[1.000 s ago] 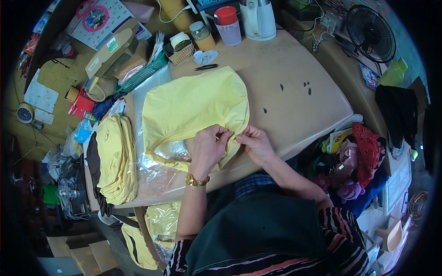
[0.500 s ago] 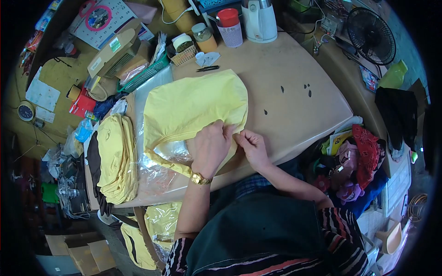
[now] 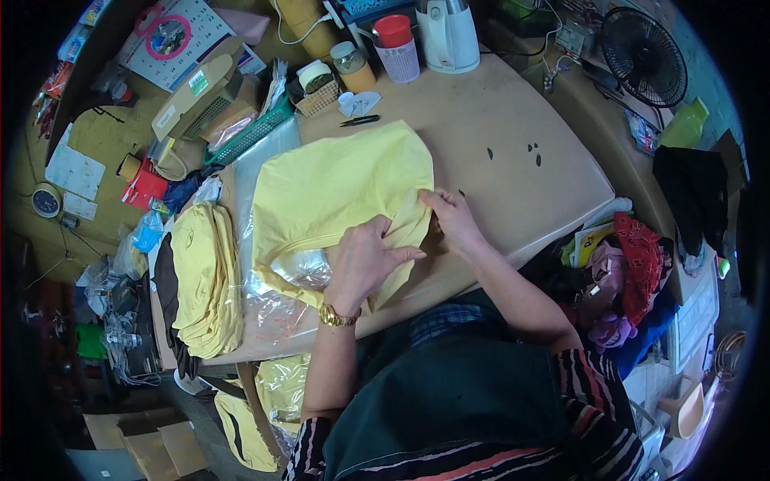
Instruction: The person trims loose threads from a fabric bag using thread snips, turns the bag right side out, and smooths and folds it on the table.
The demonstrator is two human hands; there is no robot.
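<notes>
A yellow cloth garment (image 3: pixel 337 180) lies spread on the brown-covered table, its near edge curving around an opening. My left hand (image 3: pixel 362 263), with a gold watch at the wrist, rests on the near right part of the cloth, thumb stretched away from the fingers. My right hand (image 3: pixel 451 218) pinches the right edge of the garment between thumb and fingers. Clear plastic sheeting (image 3: pixel 301 268) shows through the opening. To the left lies a stack of folded yellow cloth (image 3: pixel 206 280).
Along the back stand a white kettle (image 3: pixel 447 36), a lilac cup with a red lid (image 3: pixel 399 58), a jar (image 3: pixel 353 67) and a green basket (image 3: pixel 253 130). A black pen (image 3: pixel 360 120) lies behind the garment. A fan (image 3: pixel 644 56) stands far right.
My right hand has moved up and right along the garment's edge. My left thumb has spread away from its fingers, and the two hands are farther apart.
</notes>
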